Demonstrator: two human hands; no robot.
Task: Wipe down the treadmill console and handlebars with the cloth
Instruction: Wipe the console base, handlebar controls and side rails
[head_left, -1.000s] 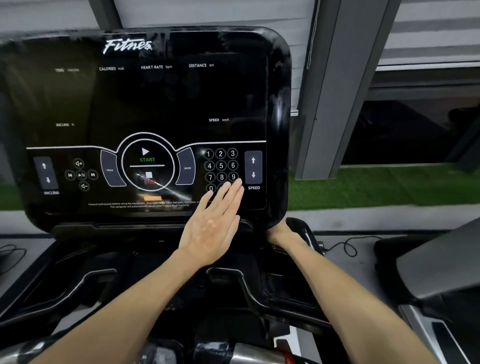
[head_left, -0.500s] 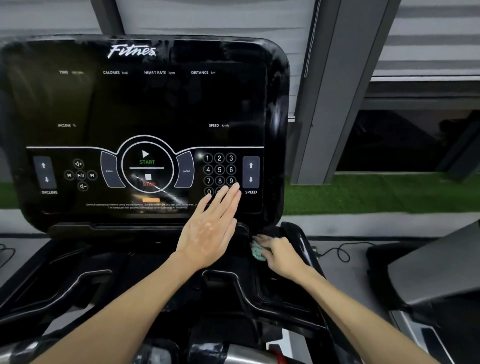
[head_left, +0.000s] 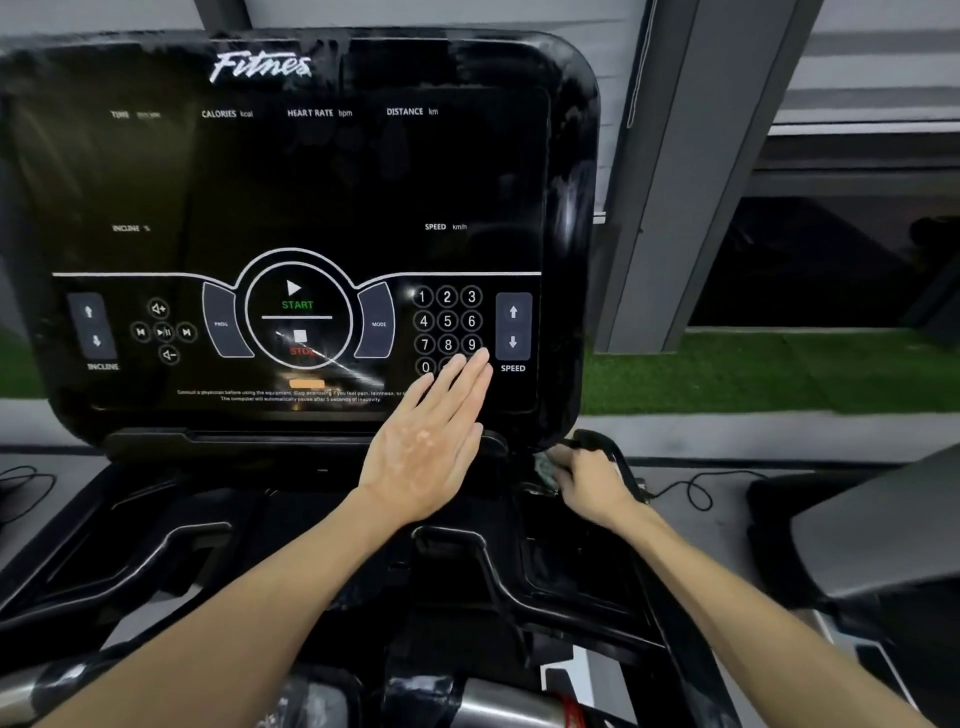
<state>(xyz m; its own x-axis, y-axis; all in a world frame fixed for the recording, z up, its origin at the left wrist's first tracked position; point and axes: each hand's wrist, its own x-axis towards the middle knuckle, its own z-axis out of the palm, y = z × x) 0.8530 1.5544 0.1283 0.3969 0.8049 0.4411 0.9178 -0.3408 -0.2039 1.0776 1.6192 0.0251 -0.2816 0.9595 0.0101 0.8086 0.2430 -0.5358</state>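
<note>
Teal cloth (head_left: 545, 467) back at lower-right corner of console (head_left: 311, 182) — right hand (head_left: 592, 480) grips it against handlebar (head_left: 621, 460); left hand (head_left: 423, 462) stays flat, bracing. Handlebar pass looks underway.

cloth (head_left: 545, 467) barely visible
Your right hand (head_left: 592, 480) covers most of the cloth; your left hand (head_left: 426, 457) hides keypad (head_left: 447, 319) keys beside 0; console (head_left: 311, 182) left edge is cropped.

The console (head_left: 322, 182) is gleaming, glossy black plastic; at its five o'clock, a cloth (head_left: 546, 467) is looking soft and matt.
</note>
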